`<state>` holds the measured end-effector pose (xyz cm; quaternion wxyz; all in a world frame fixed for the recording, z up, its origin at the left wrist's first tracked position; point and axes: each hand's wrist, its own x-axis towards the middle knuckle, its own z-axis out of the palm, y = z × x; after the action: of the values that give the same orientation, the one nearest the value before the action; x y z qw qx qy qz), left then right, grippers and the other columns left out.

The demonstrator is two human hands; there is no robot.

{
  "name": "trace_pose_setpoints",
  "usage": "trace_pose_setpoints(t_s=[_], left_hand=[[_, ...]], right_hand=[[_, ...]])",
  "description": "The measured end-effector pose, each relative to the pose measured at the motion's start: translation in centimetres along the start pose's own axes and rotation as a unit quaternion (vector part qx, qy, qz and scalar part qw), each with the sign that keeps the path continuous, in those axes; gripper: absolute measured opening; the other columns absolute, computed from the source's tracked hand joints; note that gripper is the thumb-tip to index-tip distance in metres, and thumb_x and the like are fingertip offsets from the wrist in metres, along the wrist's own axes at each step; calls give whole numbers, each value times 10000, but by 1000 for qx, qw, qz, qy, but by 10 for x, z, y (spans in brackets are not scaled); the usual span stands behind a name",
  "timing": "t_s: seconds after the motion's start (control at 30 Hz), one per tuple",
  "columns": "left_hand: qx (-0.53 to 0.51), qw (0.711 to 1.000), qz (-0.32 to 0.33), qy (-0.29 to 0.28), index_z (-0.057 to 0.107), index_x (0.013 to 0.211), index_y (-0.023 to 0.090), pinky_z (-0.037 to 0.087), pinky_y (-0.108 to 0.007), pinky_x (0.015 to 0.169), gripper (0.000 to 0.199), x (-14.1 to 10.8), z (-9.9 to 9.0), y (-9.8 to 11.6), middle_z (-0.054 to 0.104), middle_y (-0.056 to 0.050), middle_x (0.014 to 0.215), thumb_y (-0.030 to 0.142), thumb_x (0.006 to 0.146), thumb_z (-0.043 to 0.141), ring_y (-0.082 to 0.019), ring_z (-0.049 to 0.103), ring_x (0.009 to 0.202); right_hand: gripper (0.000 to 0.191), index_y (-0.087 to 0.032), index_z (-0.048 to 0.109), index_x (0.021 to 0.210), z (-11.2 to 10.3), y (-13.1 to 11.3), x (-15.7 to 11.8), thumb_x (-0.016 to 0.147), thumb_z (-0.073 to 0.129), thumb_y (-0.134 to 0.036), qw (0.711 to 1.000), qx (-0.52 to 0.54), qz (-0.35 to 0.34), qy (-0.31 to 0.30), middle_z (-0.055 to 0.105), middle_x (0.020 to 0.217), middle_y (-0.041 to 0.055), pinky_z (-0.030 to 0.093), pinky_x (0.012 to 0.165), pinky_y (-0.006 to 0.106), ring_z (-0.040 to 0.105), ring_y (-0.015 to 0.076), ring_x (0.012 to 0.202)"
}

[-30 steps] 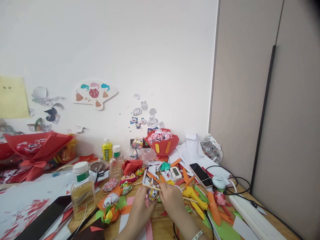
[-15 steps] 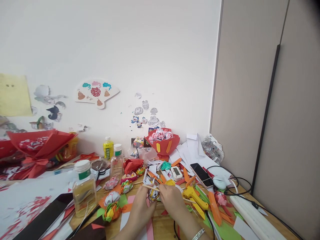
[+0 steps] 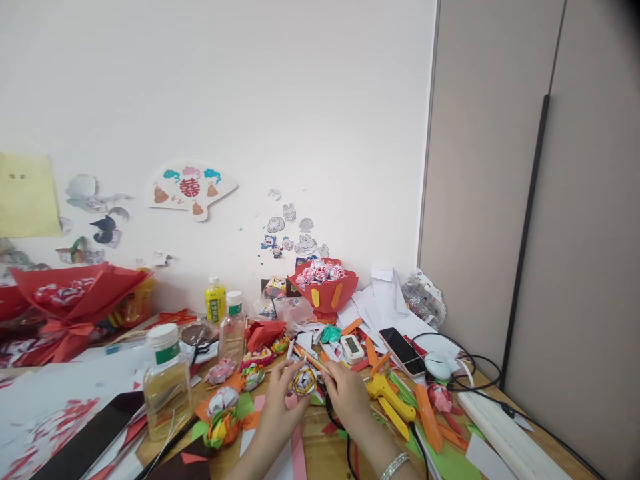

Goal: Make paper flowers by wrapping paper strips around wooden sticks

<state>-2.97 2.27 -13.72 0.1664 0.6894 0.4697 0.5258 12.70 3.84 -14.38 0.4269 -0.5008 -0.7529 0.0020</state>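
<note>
My left hand (image 3: 280, 403) is closed around a white and yellow paper flower (image 3: 305, 381), fingers behind it and thumb along its lower edge. The flower's rolled petals face up towards me. Beside it, my right hand (image 3: 347, 397) pinches a thin wooden stick (image 3: 314, 360) that slants up and left, its far end past the flower. Whether the stick touches the flower I cannot tell. Left of my left hand lie several finished paper flowers, among them an orange and green one (image 3: 223, 427) and a white one (image 3: 223, 400).
A yellow glue gun (image 3: 393, 397) with a cable lies right of my right hand. Behind are a white timer (image 3: 352, 348), a phone (image 3: 401, 351) and a red bouquet (image 3: 325, 293). A clear bottle (image 3: 167, 387) stands left. Paper scraps cover much of the table.
The stick has swung from lying across the flower to slanting up above it. My right hand has shifted slightly right, and more of the flower's face shows.
</note>
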Motion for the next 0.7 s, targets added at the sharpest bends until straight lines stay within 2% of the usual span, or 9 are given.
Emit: trace_pose_setpoints(t_s=[0.07, 0.2, 0.3, 0.4, 0.5, 0.57, 0.7], left_hand=[[-1, 1000, -9, -3, 594, 1062, 239, 502, -347, 753, 446, 0, 2, -4, 491, -86, 1162, 188, 622, 540, -231, 537, 1021], [-77, 992, -65, -74, 531, 1142, 190, 509, -295, 658, 519, 1, 9, -15, 561, -91, 1116, 179, 623, 523, -179, 595, 822], [-99, 986, -89, -96, 496, 1158, 173, 508, -285, 661, 577, 1, 14, -19, 595, -84, 1114, 156, 584, 556, -185, 603, 821], [-61, 993, -62, -73, 476, 1170, 178, 498, -342, 766, 626, -1, 17, -21, 594, -86, 1135, 158, 559, 613, -232, 590, 942], [-3, 999, -25, -31, 468, 1169, 182, 438, -415, 892, 659, -2, 15, -23, 586, -100, 1155, 194, 543, 674, -276, 541, 1062], [49, 999, -13, -8, 475, 1152, 174, 428, -442, 889, 654, -2, 13, -24, 603, -112, 1114, 240, 540, 696, -297, 539, 1056], [148, 989, 5, 31, 491, 1108, 169, 457, -428, 786, 556, -1, 8, -25, 631, -105, 990, 309, 595, 652, -299, 578, 942]], right_hand=[[184, -197, 589, 855, 3, 0, 0, 867, 405, -187, 1000, 18, 16, -2, 643, 722, -3, 334, 548, 209, 586, 144, 648], [157, -201, 586, 828, 5, 0, 0, 827, 439, -145, 998, 52, 27, 4, 640, 741, -7, 339, 555, 210, 581, 143, 659], [163, -197, 589, 792, 3, -2, -1, 797, 447, -117, 998, 56, 41, 6, 631, 729, -7, 344, 561, 206, 576, 142, 663], [163, -194, 586, 766, 1, -5, 0, 782, 453, -102, 996, 69, 54, -8, 622, 688, -18, 338, 552, 198, 567, 133, 638], [160, -188, 582, 727, -1, -9, 0, 790, 455, -114, 995, 85, 48, -30, 608, 658, -24, 333, 545, 188, 556, 122, 616], [160, -187, 579, 710, -1, -11, 0, 795, 460, -119, 994, 93, 40, -50, 606, 656, -29, 329, 541, 178, 554, 113, 618], [155, -192, 576, 722, -3, -14, -1, 834, 470, -199, 994, 77, 39, -72, 616, 656, -34, 310, 518, 176, 562, 111, 612]])
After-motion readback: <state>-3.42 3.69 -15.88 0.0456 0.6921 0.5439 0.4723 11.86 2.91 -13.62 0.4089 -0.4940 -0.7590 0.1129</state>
